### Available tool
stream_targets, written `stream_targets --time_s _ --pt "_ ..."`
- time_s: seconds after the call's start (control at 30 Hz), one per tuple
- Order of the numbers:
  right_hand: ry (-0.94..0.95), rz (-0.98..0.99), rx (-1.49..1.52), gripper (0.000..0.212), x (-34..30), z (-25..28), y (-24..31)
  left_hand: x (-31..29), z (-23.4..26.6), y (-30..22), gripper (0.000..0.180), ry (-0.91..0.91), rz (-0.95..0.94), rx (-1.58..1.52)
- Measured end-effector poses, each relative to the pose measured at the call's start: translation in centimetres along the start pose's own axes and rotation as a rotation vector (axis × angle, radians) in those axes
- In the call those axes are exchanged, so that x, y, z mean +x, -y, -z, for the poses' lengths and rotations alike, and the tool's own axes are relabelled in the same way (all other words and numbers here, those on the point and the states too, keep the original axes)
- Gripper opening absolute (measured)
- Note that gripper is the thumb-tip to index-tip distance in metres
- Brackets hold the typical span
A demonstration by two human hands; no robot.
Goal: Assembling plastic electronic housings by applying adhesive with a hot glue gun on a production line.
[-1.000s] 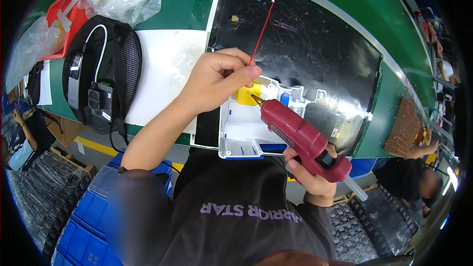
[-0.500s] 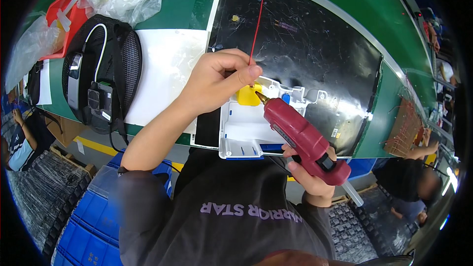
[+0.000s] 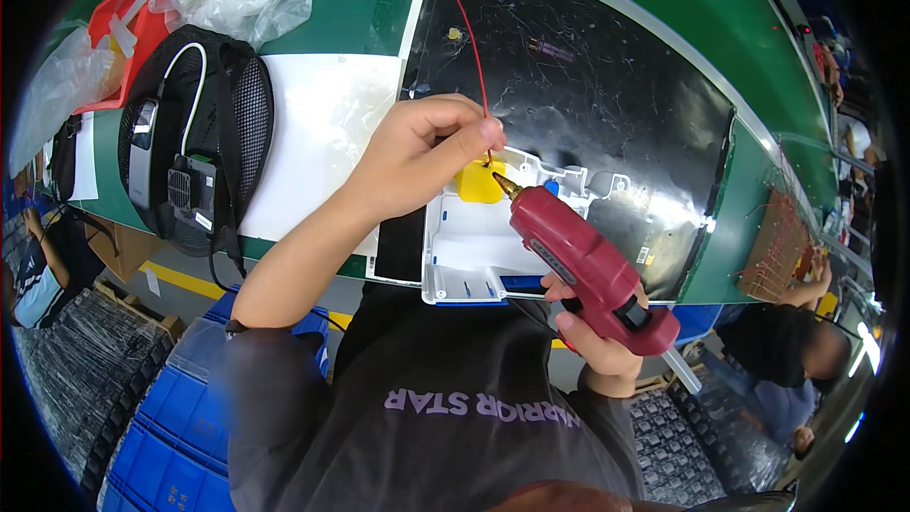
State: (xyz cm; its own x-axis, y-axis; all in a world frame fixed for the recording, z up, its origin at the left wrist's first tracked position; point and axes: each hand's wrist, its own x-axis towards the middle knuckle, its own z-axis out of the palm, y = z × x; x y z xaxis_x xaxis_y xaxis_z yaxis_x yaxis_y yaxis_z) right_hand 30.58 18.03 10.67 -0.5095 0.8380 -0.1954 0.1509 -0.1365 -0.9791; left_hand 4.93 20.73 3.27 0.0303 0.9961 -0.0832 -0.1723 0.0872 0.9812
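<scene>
My left hand (image 3: 428, 150) pinches a thin red wire (image 3: 473, 43) between thumb and forefinger. The wire's long end reaches up over the black mat to a small white tip; its lower end meets the top of a yellow block (image 3: 480, 184). That block sits in the upper part of a white plastic housing (image 3: 464, 239). Wrapped round a dark red hot glue gun (image 3: 590, 265), my right hand (image 3: 603, 345) holds it slanted up and left. Its brass nozzle points at the block's upper right, close to the wire end. A clear glue stick (image 3: 681, 370) protrudes from the gun's back.
The black mat (image 3: 588, 85) covers the green bench under the housing. White paper (image 3: 327, 133) lies left of it, then a black mesh bag (image 3: 248, 123) with devices and cables. Behind that are a red bin (image 3: 114, 19) and plastic bags. Another person (image 3: 773, 360) is at the right.
The wire's free end has swung left and the wire now bows slightly. The glue gun has shifted a little to the right, its nozzle still beside the yellow block.
</scene>
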Motion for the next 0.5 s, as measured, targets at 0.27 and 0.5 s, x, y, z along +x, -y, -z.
stream_targets --time_s 0.27,0.5 --pt "-0.008 0.022 -0.053 0.036 -0.02 0.1 -0.19 -0.02 0.04 -0.17 0.024 0.011 0.007 -0.002" --pt "-0.024 -0.018 -0.05 0.035 0.23 -0.12 0.07 -0.04 0.0 -0.29 0.028 0.053 0.059 0.013"
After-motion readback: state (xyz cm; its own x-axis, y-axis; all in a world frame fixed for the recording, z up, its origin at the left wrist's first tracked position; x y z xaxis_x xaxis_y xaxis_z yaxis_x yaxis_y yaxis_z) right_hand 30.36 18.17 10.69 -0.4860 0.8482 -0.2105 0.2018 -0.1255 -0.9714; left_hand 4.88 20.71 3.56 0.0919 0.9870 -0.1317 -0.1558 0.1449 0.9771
